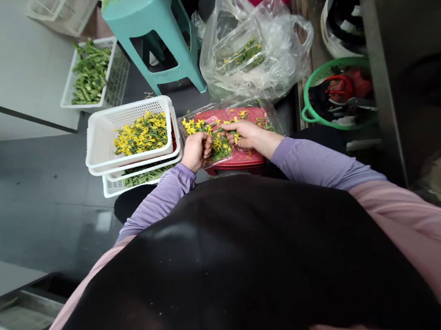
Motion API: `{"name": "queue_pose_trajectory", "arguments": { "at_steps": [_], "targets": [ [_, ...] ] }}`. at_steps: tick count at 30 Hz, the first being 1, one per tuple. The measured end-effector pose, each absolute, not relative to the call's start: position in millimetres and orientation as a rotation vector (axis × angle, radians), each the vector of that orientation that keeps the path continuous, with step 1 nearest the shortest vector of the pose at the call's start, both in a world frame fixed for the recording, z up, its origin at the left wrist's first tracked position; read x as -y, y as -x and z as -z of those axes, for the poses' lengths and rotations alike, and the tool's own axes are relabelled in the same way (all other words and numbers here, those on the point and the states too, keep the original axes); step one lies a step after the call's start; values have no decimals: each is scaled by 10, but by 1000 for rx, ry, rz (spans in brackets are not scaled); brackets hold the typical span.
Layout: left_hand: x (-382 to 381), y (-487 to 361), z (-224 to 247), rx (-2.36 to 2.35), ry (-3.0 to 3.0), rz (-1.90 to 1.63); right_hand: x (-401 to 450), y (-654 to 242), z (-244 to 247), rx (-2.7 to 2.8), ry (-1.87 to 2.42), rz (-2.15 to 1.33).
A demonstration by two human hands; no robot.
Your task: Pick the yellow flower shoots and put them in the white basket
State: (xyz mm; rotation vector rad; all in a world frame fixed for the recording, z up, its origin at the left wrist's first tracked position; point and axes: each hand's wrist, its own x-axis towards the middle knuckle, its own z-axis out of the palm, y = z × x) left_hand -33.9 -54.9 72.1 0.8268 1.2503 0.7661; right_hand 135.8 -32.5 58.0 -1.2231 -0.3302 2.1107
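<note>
A red stool bears clear plastic boxes with yellow flowers and green stems. My left hand is closed at the left box's near edge; what its fingers hold, if anything, is too small to tell. Just right of it, my right hand reaches in over the box, its fingers closed on small yellow flowers. Left of my hands, a white basket holds many yellow flowers and sits on another white basket with green stems.
Behind stands a turquoise stool; a basket of green vegetables is at its left. A clear plastic bag with a box lies behind the red stool. To the right are a green basket and a metal shelf.
</note>
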Motion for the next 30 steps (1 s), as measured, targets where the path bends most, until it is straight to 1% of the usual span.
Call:
{"name": "queue_pose_trajectory", "arguments": {
  "at_steps": [3, 10, 14, 23, 30],
  "targets": [
    [519, 388, -719, -1344, -759, -772, 320, -1370, -606, 326, 1249, -2082],
    [541, 228, -752, -1346, -978, -688, 410, -1319, -629, 498, 1267, -2014],
    [510, 184, -740, -1437, -924, -803, 417, -1314, -597, 598, 1300, -1975],
    [493, 305, -706, -1405, -775, -940, 376, -1314, -515, 879, 1379, -1846],
    [488, 431, -723, -1403, -667, -960, 357, -1299, -420, 1091, 1453, -1729]
  ]
}}
